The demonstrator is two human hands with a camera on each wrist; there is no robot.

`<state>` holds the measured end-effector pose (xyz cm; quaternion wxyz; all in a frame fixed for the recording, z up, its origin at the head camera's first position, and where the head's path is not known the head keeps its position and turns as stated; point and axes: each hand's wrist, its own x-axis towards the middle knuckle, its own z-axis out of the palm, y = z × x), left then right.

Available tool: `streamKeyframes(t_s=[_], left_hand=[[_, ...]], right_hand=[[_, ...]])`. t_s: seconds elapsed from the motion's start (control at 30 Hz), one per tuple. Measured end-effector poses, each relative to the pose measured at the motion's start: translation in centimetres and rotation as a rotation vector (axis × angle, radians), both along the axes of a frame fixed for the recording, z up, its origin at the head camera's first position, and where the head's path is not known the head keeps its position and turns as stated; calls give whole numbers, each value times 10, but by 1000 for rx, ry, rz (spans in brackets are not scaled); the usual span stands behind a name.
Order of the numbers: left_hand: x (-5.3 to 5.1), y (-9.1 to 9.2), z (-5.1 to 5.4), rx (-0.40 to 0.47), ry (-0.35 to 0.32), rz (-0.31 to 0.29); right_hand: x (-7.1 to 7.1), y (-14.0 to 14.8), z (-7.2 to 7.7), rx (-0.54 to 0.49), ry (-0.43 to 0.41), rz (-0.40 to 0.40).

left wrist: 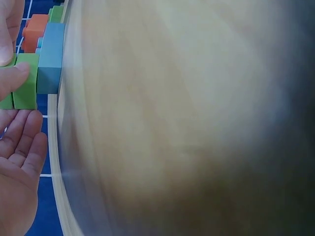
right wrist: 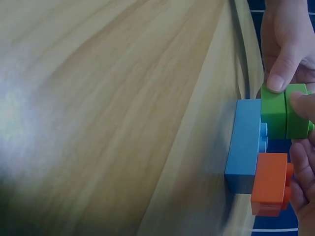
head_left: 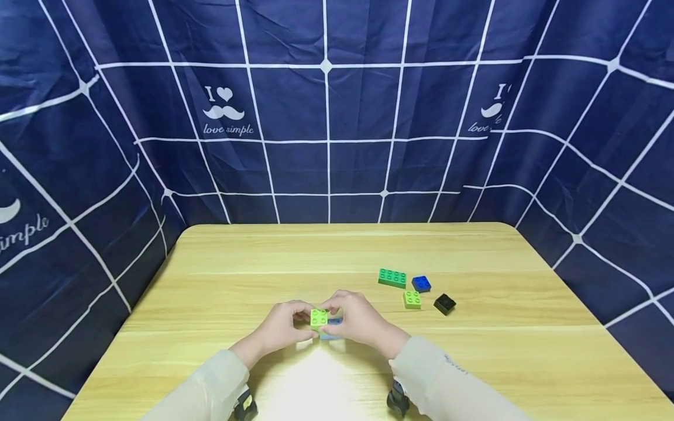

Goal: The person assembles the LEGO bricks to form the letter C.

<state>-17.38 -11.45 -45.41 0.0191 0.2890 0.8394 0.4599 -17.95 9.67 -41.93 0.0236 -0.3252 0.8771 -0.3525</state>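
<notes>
My left hand and right hand meet at a small toy-brick build near the middle of the table. A light blue brick forms its base. On its left end sit two stacked light green bricks; the upper light green brick shows its studs in the head view. My left thumb presses the lower light green brick, while my right thumb lies on the upper one. An orange brick stands on the base's other end, hidden behind my right hand in the head view.
Right of the hands lie loose bricks: a long green brick, a dark blue brick, a light green one and a black brick. The wooden table is enclosed by a dark blue curtain with white lines.
</notes>
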Motion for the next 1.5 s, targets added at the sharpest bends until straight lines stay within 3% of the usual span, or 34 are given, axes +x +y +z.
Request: streamKeyframes(t_s=[0.53,0.83,1.0,1.3,1.5], left_hand=[[1,-5,4,114,-61,52],[2,-3,6,84,-12,46],[2,-4,6,75,12,45],[3,-4,7,78,-45,63],[3,-3,8,85,-49,64]], right_hand=[[1,0,-5,20,25,-31],[3,0,-6,8,38,-47],[5,6,-9,-43,-5,-54],[-1,45,-5,-127,-26,-205],[-6,80,-6,-73,70,-310]])
